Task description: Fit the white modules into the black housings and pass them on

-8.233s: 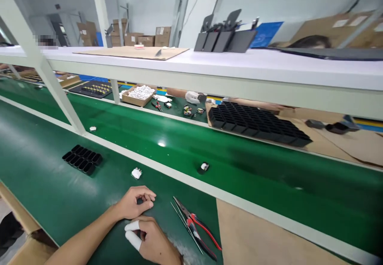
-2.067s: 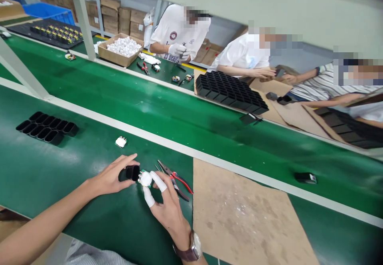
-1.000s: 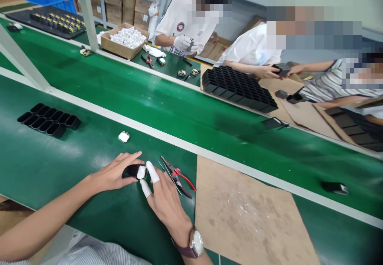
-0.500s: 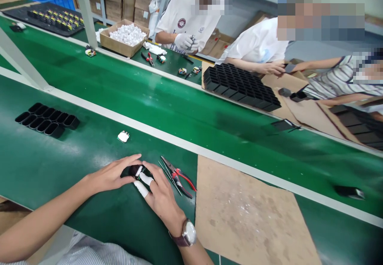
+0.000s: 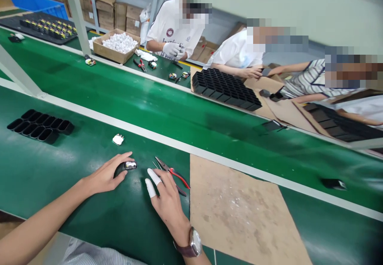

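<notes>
My left hand (image 5: 109,172) has its thumb and fingers around the left end of a small black plastic case (image 5: 131,168), which has a circuit board with white parts inside it. To the right, my right hand (image 5: 166,195) is apart from the case, with its fingers stretched out and nothing in them. White finger cots cover two of its fingertips. Close beyond that hand lie long-nose pliers (image 5: 171,171) with red and black handles and thin tweezers (image 5: 154,163), partly hidden by the fingers. Past my left hand sits a loose circuit board (image 5: 118,139) with a white top.
Rows of black cases (image 5: 42,125) stand at the left. A cardboard sheet (image 5: 236,209) lies at the right. Beyond the white rail runs a green conveyor belt (image 5: 143,101) carrying a few parts. Co-workers sit across it, near a box of white pieces (image 5: 115,47) and stacked black cases (image 5: 226,87).
My right hand has let go of the case and moved right, its fingers now spread. My left hand stays at the case, whose board side now shows. The whole view has shifted slightly.
</notes>
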The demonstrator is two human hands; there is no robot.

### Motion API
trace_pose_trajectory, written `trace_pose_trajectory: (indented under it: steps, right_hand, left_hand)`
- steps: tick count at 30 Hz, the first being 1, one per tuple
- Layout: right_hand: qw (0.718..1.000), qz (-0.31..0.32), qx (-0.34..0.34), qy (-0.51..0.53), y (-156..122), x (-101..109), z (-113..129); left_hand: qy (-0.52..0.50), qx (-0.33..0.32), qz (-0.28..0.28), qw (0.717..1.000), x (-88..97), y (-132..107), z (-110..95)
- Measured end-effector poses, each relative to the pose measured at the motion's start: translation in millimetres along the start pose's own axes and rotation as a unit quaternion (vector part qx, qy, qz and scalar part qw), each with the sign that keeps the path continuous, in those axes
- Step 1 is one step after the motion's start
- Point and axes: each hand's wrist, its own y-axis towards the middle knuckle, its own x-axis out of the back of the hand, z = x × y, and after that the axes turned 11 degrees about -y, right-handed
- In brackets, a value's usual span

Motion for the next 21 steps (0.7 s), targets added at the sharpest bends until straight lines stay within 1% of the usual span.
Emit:
trace_pose_trajectory:
  steps: [3, 6, 7, 10, 12, 13, 16, 19, 21]
  right_hand:
    - [0.999, 0.004, 0.006, -0.034, -5, 4, -5]
    - [0.995, 0.027, -0.002, -0.094, -11, 4, -9]
    - [0.992, 0.036, -0.01, -0.117, -14, 3, -9]
    - [0.984, 0.056, -0.025, -0.169, -22, 0, -9]
    - [0.983, 0.057, -0.023, -0.173, -27, -2, -6]
    - [0.985, 0.055, -0.019, -0.165, -29, -3, -5]
    - [0.988, 0.054, -0.011, -0.141, -31, -4, -2]
    - [0.988, 0.052, -0.011, -0.148, -30, -5, -3]
    - [0.989, 0.04, 0.0, -0.141, -27, -5, -5]
  left_hand:
    - [-0.006, 0.012, -0.003, 1.0, -1.6, 1, 1]
    - [-0.01, 0.0, -0.014, 1.0, -1.8, 0, 1]
    - [-0.01, -0.018, -0.02, 1.0, -1.8, 0, 1]
    - [-0.012, -0.103, -0.023, 0.994, -2.3, -1, 3]
    - [-0.012, -0.142, -0.02, 0.99, -2.8, 0, 5]
    - [-0.013, -0.15, -0.018, 0.988, -3.1, 0, 6]
    - [-0.026, -0.149, -0.011, 0.988, -3.8, 2, 6]
    - [-0.043, -0.142, -0.003, 0.989, -5.1, 3, 5]
    - [-0.056, -0.143, 0.003, 0.988, -6.5, 3, 4]
